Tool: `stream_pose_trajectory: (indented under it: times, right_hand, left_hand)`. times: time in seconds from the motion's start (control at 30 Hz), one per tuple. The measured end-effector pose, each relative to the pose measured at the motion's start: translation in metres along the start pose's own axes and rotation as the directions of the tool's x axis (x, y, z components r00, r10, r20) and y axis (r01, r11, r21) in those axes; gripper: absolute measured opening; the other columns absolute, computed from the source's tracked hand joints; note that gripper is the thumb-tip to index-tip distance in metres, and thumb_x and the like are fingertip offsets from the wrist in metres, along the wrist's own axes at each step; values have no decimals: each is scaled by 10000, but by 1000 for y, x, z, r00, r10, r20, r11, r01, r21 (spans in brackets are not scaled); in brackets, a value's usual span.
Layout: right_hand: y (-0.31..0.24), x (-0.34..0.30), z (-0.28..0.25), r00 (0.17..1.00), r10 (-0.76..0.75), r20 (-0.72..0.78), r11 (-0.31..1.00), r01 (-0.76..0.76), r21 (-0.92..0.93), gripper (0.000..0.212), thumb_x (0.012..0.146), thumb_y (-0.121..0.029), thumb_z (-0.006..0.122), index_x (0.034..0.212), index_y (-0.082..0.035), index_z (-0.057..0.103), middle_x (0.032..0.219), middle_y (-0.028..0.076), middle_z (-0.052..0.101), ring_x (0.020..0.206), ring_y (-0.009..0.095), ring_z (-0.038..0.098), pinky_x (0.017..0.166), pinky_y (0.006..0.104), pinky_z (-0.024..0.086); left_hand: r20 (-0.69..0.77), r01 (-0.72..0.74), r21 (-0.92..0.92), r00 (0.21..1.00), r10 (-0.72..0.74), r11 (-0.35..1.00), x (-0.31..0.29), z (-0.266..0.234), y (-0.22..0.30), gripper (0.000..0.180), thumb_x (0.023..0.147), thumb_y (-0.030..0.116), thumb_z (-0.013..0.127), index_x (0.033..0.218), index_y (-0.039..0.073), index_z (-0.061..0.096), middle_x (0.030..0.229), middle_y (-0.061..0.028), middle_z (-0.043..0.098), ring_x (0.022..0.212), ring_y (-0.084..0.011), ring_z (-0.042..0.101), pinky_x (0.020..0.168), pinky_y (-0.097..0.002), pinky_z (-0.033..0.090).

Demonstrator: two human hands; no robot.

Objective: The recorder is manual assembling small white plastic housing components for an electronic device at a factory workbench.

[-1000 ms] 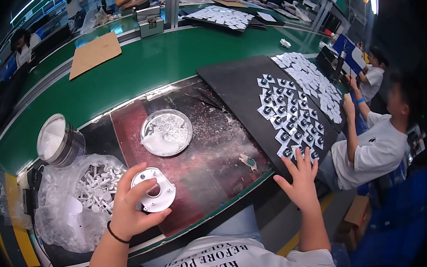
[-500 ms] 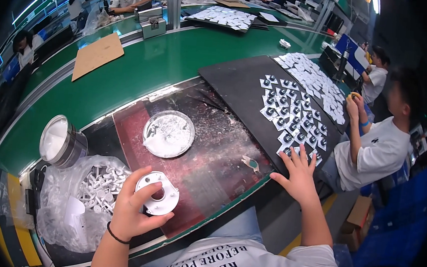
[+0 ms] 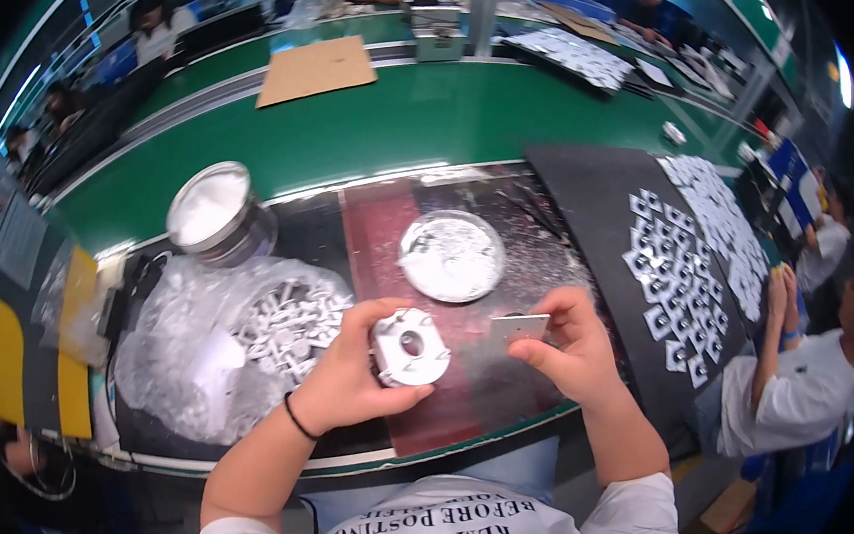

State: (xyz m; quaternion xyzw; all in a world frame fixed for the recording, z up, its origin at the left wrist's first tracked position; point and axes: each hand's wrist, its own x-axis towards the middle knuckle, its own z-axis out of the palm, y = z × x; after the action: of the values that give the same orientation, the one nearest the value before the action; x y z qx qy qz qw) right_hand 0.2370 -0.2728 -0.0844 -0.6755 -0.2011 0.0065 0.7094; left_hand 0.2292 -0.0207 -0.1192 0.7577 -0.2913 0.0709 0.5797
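My left hand [image 3: 354,372] grips a round white-metal part [image 3: 409,347] with a centre hole, held above the dark red mat [image 3: 403,255]. Close to its right, my right hand [image 3: 566,348] pinches a thin flat metal blade [image 3: 515,327] that points toward the part. Behind both hands a shallow round dish [image 3: 451,255] of pale paste lies on the mat. A clear plastic bag [image 3: 190,349] with several small metal parts sits to the left of my left hand.
A round tin with a white lid [image 3: 216,212] stands at the back left. A black sheet [image 3: 602,211] carrying several white cut parts lies to the right. A green conveyor belt [image 3: 399,114] runs behind, with a cardboard piece [image 3: 317,68]. Other people sit around, one at right [image 3: 790,376].
My right hand left the black sheet at the right and came in to the round part, now holding the metal blade. My left hand stayed on the part, raising it slightly.
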Motion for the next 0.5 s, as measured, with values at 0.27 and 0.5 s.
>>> stream_pose_trajectory:
  times: [0.27,0.5]
  right_hand:
    - [-13,82,28,765,251,593,913,-390,117,394,731,-99,682,1088,-11,540,749,33,552,667,76,506,591,207,397]
    - [-1,113,49,577,109,809,992,-110,-56,163,616,-97,761,726,-36,658,703,14,585,727,134,497,655,251,386]
  left_hand:
    - [43,51,-183,998,-44,982,0,-10,-1,769,628,120,758,1193,53,239,1157,-139,433,1070,-211,465,900,-324,389]
    - [381,350,-625,917,-119,698,-1,-7,0,931,672,13,711,1292,94,21,1250,-177,376,1135,-202,404,966,-326,326]
